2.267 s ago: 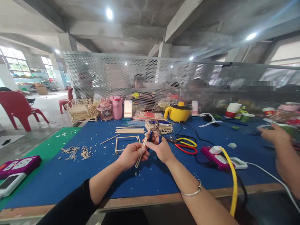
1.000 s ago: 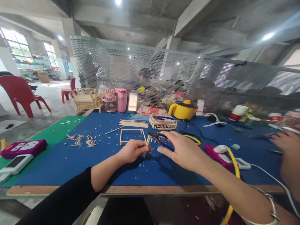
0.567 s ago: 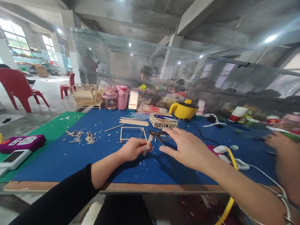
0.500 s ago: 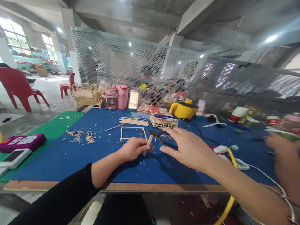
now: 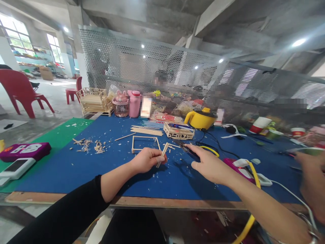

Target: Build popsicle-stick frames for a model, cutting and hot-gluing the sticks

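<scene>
My left hand is closed in a pinch round several thin wooden sticks, which stand up at a slant. My right hand holds dark cutting pliers, partly hidden by its fingers and slightly blurred. The pliers are apart from the sticks, to their right. Behind the left hand, a rectangular wooden stick frame lies on the blue mat. Small cut stick pieces are scattered between the two hands.
Long wooden strips and a small wooden box with pens lie farther back. Wood scraps are at left. A yellow pot stands behind; a purple power strip with cables is at right. Another person's hand is at far right.
My right hand has drawn the pliers away from the stick tops, to the right. Small cut pieces now show beside the sticks. My left hand keeps its hold.
</scene>
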### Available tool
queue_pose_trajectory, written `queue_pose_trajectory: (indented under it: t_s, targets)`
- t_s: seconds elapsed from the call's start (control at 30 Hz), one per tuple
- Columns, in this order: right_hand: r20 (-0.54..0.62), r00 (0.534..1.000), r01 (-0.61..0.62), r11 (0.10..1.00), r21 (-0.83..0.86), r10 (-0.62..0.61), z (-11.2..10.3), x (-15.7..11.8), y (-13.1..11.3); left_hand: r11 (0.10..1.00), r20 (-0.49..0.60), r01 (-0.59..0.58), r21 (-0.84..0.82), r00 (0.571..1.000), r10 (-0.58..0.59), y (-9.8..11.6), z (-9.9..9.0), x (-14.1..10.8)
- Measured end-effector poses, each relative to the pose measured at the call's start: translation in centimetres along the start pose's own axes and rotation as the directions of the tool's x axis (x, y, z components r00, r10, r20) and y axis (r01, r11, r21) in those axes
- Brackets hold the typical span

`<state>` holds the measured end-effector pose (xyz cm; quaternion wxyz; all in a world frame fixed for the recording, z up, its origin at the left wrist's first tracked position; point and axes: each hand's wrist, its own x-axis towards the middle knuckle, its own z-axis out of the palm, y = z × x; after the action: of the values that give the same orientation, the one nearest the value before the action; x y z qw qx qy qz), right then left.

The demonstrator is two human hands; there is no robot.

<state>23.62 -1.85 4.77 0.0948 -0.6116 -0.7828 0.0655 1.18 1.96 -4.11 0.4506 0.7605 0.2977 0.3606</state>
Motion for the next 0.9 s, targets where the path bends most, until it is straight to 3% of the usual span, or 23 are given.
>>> queue_pose_trajectory:
  t_s: [0.2,0.47,0.7,0.8,0.9]
  targets:
    - [-0.037,0.992,0.111,0.978,-0.174,-0.119,-1.3,-0.6,-2.2,1.000,-0.001,-0.004,0.001,1.000,0.004,0.0,-0.1,0.0]
    - [-0.081,0.972,0.182,0.927,-0.328,-0.220,-0.8,-0.8,-3.3,1.000,0.012,-0.019,-0.007,1.000,0.019,0.6,-0.1,-0.1]
    - [-0.034,0.993,0.098,0.962,-0.254,-0.110,-1.2,-0.5,-2.0,0.990,-0.005,0.063,-0.127,0.998,-0.065,0.2,-0.1,0.0]
    - [0.056,0.998,0.016,0.974,-0.226,-0.004,0.4,-0.3,-0.1,0.965,-0.006,0.138,-0.224,0.990,-0.143,-0.2,-0.1,0.1]
    - [0.080,0.997,0.010,0.988,-0.156,0.003,2.4,-0.3,1.7,0.938,0.004,0.189,-0.290,0.981,-0.196,-0.4,-0.2,0.2]
